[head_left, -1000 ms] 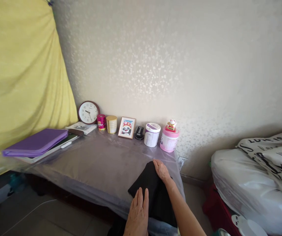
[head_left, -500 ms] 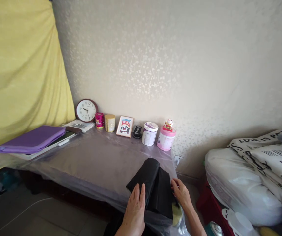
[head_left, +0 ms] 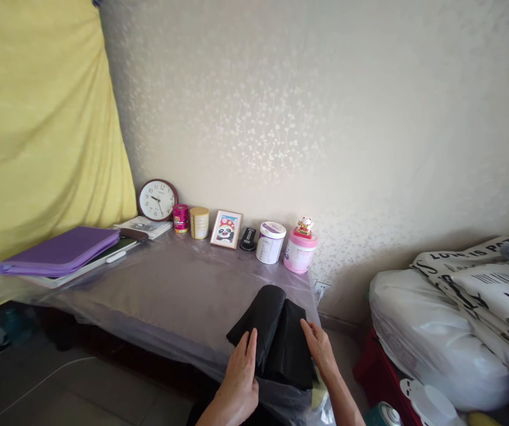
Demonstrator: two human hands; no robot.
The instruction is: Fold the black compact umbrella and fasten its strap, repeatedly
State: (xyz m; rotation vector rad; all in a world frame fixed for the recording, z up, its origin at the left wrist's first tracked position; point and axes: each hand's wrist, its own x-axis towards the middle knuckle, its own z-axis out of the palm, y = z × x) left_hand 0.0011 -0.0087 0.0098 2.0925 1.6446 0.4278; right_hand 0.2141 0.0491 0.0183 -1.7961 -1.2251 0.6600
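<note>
A folded black plastic bag (head_left: pixel 287 349) lies on the near right corner of the table, a thick rounded fold on its left and a flatter flap on its right. My left hand (head_left: pixel 240 373) is at the near left edge of the rounded fold, thumb and forefinger against the plastic and the other fingers partly hidden. On the other side, my right hand (head_left: pixel 319 349) pinches the right edge of the flap between thumb and fingers. The table (head_left: pixel 170 284) has a clear plastic cover that hangs over its front edge.
Along the wall stand a clock (head_left: pixel 158 200), a pink tin (head_left: pixel 180 218), a yellow-lidded jar (head_left: pixel 199 223), a panda picture frame (head_left: pixel 226 229) and two tubs (head_left: pixel 271 242). A purple folder (head_left: pixel 61 251) lies left. White bags (head_left: pixel 436 337) fill the right side.
My right hand has moved left and up onto the flap's edge. My left hand has shifted slightly left and turned. The flap's outer edge has moved a little.
</note>
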